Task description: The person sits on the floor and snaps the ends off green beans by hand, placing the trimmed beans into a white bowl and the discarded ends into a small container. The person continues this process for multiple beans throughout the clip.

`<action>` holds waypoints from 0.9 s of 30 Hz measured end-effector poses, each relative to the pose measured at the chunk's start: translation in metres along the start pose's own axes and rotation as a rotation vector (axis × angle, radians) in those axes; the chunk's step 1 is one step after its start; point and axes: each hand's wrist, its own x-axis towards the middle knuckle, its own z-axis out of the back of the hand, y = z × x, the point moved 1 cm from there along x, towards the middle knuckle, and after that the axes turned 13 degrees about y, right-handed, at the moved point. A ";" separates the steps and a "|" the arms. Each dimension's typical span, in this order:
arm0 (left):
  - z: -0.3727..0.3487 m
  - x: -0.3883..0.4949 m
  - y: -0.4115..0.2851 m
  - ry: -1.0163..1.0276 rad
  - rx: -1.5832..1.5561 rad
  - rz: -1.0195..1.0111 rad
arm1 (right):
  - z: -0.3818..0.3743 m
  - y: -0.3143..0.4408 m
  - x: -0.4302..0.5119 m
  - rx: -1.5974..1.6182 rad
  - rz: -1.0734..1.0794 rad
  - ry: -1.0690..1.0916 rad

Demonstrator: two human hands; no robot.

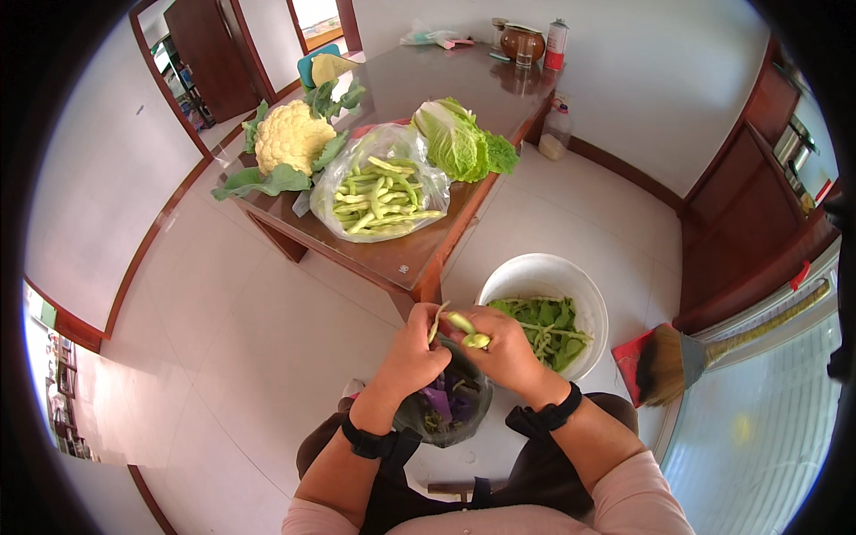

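Observation:
My left hand (416, 351) pinches a thin green strip or bean piece (436, 322) between its fingers. In my right hand (501, 344) are thick green bean pieces (468, 329), held close beside the left hand. Both hands are above a lined waste bin (455, 428) with scraps and purple plastic in it. A white bucket (598, 321) to the right holds green leaves and bean pieces (552, 331). On the table corner ahead, an open clear plastic bag (436, 184) is full of green beans (378, 197).
The dark wooden table (374, 257) also bears a cauliflower (291, 137), a leafy cabbage (455, 144), a brown pot (521, 43) and a spray can (556, 45). A broom (669, 364) and red dustpan (625, 354) stand right. A plastic bottle (555, 134) is on the floor.

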 end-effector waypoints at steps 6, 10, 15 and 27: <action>-0.003 0.002 0.002 0.048 -0.027 -0.082 | 0.002 0.000 0.000 -0.158 0.120 0.007; -0.002 0.002 0.006 0.125 -0.101 -0.119 | 0.002 -0.003 -0.002 -0.195 0.051 0.089; 0.008 0.000 0.006 0.176 -0.170 -0.112 | 0.015 -0.009 -0.003 -0.149 -0.145 0.043; 0.004 -0.004 -0.006 -0.051 0.316 -0.202 | 0.012 -0.007 -0.004 -0.411 -0.067 0.116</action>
